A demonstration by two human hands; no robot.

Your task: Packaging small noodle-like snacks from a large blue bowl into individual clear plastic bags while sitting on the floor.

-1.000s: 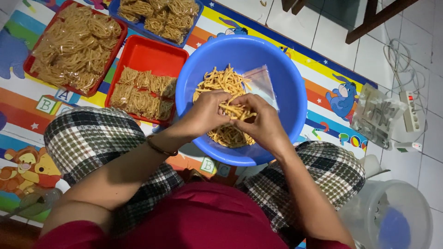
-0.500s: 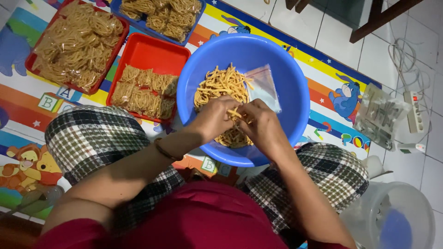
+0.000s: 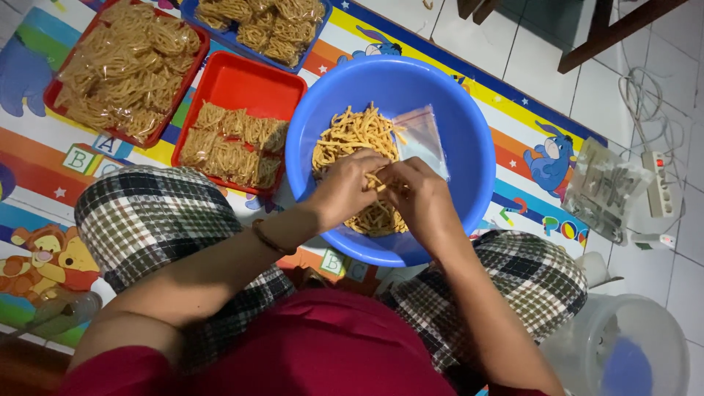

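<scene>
Over the blue basin (image 3: 469,132), both hands, the left hand (image 3: 345,189) and right hand (image 3: 418,194), pinch yellow snack sticks (image 3: 350,133) together so crumbs fall inside; a clear bag (image 3: 419,136) waits at one o'clock.

We sit on a mat (image 3: 513,139) with a basin (image 3: 469,125) between our knees. Noodle sticks (image 3: 352,136) lie in it, a plastic bag (image 3: 419,136) to their right. Left hand (image 3: 345,187) and right hand (image 3: 422,202) meet over the sticks. Left of the basin sits a tray (image 3: 249,84); two more trays (image 3: 55,92) (image 3: 253,48) lie beyond. A power strip (image 3: 660,183) lies far right on the floor.
</scene>
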